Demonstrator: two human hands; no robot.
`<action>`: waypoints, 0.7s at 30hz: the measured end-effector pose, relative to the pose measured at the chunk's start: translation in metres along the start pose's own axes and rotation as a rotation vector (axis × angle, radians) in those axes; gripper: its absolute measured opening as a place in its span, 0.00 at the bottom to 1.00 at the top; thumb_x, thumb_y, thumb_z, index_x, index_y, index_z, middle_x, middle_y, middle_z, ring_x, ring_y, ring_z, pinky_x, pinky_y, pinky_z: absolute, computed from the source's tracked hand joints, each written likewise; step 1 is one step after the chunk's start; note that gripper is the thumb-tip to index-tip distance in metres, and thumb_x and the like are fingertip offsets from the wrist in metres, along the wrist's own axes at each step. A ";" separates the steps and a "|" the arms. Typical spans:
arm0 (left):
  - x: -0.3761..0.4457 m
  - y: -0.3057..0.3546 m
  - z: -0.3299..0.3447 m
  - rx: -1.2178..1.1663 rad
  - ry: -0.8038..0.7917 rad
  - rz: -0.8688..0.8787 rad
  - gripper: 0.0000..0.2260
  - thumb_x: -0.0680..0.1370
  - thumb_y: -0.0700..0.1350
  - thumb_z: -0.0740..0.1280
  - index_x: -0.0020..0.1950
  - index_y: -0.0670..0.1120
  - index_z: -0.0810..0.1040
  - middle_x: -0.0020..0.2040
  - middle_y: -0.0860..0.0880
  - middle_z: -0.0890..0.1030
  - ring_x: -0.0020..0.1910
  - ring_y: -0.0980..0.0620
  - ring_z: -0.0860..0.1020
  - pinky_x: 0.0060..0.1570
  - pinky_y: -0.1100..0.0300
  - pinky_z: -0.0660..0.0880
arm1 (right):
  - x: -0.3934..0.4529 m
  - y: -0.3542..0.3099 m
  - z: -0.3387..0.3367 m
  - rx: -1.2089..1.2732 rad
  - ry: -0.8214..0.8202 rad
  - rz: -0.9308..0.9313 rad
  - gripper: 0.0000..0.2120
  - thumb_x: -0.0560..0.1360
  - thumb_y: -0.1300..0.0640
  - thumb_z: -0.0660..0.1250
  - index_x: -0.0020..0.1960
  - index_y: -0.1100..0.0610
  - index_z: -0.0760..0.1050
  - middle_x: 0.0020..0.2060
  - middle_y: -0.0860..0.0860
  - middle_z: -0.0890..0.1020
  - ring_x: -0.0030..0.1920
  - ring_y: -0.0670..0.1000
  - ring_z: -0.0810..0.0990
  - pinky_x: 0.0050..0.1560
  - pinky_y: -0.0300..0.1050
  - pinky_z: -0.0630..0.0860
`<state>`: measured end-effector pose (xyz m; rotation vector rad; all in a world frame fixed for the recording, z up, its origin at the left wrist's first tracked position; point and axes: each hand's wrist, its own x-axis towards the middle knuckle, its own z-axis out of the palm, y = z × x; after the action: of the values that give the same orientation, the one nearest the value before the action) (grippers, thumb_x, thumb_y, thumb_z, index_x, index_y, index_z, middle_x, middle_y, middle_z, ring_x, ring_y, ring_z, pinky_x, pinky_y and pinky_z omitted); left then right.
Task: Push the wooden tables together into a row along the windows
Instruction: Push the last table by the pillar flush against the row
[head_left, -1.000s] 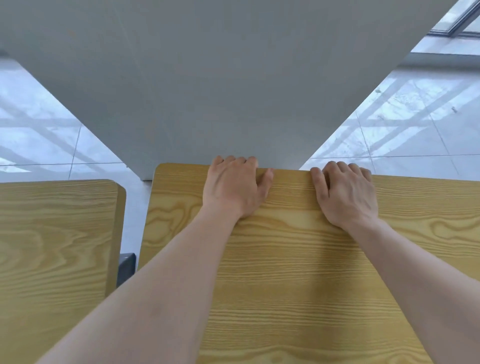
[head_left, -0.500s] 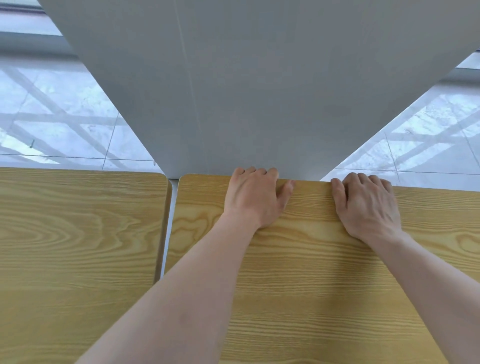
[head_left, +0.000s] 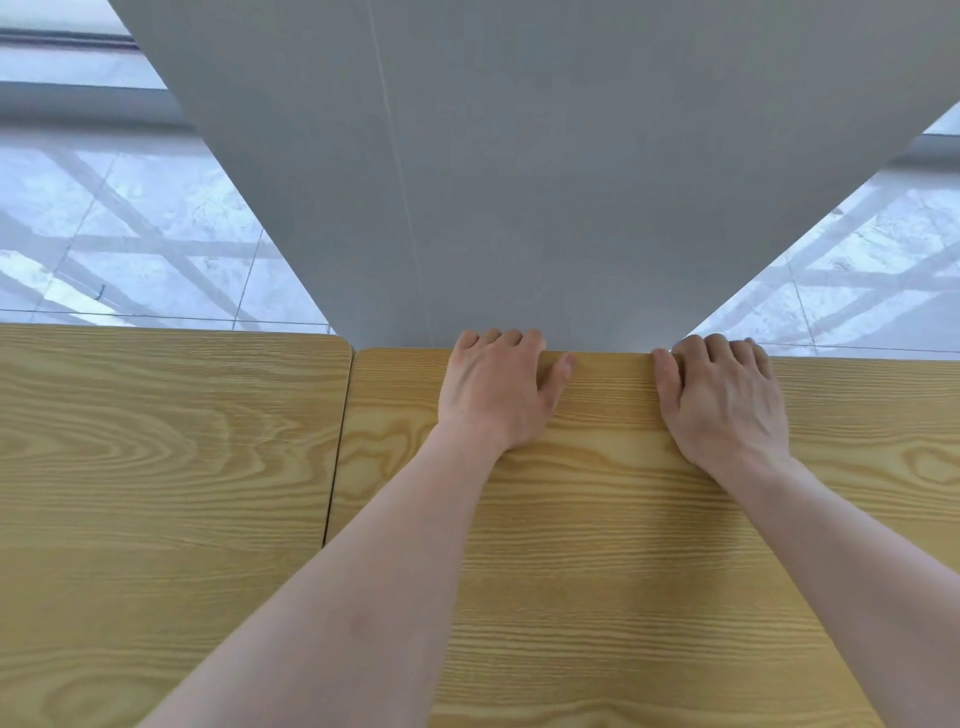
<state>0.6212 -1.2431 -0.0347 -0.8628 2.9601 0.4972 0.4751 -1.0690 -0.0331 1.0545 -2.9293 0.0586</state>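
Note:
Two light wooden tables with strong grain fill the lower view. The right table (head_left: 613, 545) lies under both my arms. My left hand (head_left: 496, 392) and my right hand (head_left: 722, 400) rest palm down on it, fingers curled over its far edge. The left table (head_left: 156, 467) sits side by side with it, only a thin dark seam between their edges. The left table's far edge reaches slightly farther than the right one's.
A wide grey pillar (head_left: 519, 182) rises directly beyond the right table's far edge, touching or nearly touching it. Pale glossy floor tiles (head_left: 130, 234) show on both sides of the pillar. A window frame (head_left: 67, 39) runs along the top left.
The gap between the two tables has closed from wide to a thin seam. The right table, with both hands on it, has moved left against the left table.

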 end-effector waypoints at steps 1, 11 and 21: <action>-0.002 0.000 -0.002 -0.025 0.001 0.015 0.23 0.83 0.63 0.50 0.61 0.50 0.75 0.52 0.53 0.80 0.56 0.48 0.76 0.63 0.53 0.66 | -0.003 -0.001 -0.002 0.015 -0.015 0.010 0.26 0.85 0.46 0.48 0.60 0.63 0.76 0.54 0.62 0.80 0.61 0.66 0.74 0.74 0.61 0.61; -0.092 -0.016 -0.028 -0.037 0.096 0.035 0.25 0.83 0.59 0.55 0.78 0.50 0.64 0.77 0.51 0.67 0.79 0.48 0.59 0.80 0.50 0.49 | -0.093 -0.035 -0.038 0.119 -0.116 -0.011 0.26 0.83 0.45 0.57 0.76 0.57 0.67 0.76 0.58 0.68 0.78 0.58 0.62 0.77 0.55 0.59; -0.225 0.011 -0.018 -0.072 0.152 0.003 0.25 0.84 0.59 0.54 0.79 0.50 0.61 0.80 0.52 0.63 0.81 0.49 0.54 0.80 0.50 0.48 | -0.234 -0.047 -0.043 0.160 -0.082 -0.065 0.25 0.82 0.46 0.59 0.75 0.58 0.69 0.76 0.58 0.70 0.79 0.58 0.62 0.78 0.55 0.60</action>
<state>0.8075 -1.1223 0.0099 -0.9442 3.0980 0.5665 0.6860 -0.9539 0.0023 1.1994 -3.0026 0.2589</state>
